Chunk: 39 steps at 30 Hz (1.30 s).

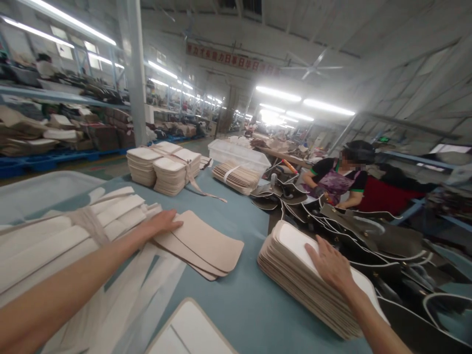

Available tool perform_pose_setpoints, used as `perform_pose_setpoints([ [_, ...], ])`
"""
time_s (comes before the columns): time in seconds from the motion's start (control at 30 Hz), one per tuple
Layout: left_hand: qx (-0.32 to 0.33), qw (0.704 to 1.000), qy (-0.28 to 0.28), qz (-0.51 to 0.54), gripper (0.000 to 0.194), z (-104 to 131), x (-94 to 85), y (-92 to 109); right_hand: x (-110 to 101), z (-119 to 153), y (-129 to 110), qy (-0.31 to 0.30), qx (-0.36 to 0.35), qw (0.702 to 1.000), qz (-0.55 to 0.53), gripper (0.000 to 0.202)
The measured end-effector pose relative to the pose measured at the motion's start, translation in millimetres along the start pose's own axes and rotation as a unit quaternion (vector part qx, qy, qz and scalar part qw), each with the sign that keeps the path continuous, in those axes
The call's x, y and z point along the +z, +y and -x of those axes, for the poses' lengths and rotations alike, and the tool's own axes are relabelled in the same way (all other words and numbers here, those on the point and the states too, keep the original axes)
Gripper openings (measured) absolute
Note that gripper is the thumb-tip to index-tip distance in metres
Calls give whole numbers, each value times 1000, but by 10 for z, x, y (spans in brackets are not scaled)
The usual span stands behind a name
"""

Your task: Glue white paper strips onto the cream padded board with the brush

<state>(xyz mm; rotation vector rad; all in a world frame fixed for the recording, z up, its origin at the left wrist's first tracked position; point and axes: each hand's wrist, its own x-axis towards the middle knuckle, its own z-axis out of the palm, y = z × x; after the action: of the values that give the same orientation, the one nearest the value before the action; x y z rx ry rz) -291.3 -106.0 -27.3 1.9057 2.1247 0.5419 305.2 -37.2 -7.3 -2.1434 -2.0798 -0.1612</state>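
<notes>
Beige pieces [206, 246] lie fanned out in the middle of the blue desk [243, 305]. The left hand [162, 223] rests flat and open on their near edge, gripping nothing. The right hand [332, 265] lies flat and open on a tall stack [291, 265] near the desk's right edge. Bare desk shows between them.

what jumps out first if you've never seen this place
Two bare arms reach in from the bottom edge: the left hand lies flat on a few loose beige panels at centre, the right hand on a tall panel stack to the right. Behind, tied bundles sit on the blue table, and a co-worker handles dark pieces at right.
</notes>
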Motion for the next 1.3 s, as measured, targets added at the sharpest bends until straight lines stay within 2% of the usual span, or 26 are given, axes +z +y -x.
perform_pose_setpoints([
  [0.1,-69,997,-30,1,42,-111,55,11,-3,8,11,18,10,1000,10,82],
  [0.2,-107,993,-48,10,43,-214,66,47,-2,23,12,41,17,999,15,85],
  [0.37,-139,984,-108,35,41,-334,-5,112,3,54,14,69,17,997,10,86],
  [0.47,-138,977,-146,64,39,-368,-44,217,-12,72,21,87,9,996,8,83],
  [0.6,-102,971,-181,119,35,-365,-147,525,-70,111,-1,122,-12,992,-4,78],
  [0.73,-24,966,-181,182,30,-256,-442,1024,-157,194,-81,185,-29,982,-33,76],
  [0.87,103,960,-129,224,35,85,-865,1557,-262,255,-172,243,-44,966,-72,70],
  [0.97,166,953,-76,241,43,448,-1036,1796,-412,302,-244,278,-58,954,-97,64],
  [1.03,166,950,-48,259,47,665,-973,1835,-557,400,-307,298,-74,945,-112,60],
  [1.1,145,948,-30,281,48,830,-742,1799,-712,595,-381,310,-97,937,-130,57],
  [1.13,129,948,-25,292,49,894,-573,1764,-778,730,-416,311,-112,932,-150,57],
  [1.2,92,947,-23,306,50,996,-177,1672,-843,1056,-458,275,-154,904,-289,53],
  [1.3,45,944,-50,323,52,1117,373,1508,-674,1597,-391,192,-124,877,-423,56],
])
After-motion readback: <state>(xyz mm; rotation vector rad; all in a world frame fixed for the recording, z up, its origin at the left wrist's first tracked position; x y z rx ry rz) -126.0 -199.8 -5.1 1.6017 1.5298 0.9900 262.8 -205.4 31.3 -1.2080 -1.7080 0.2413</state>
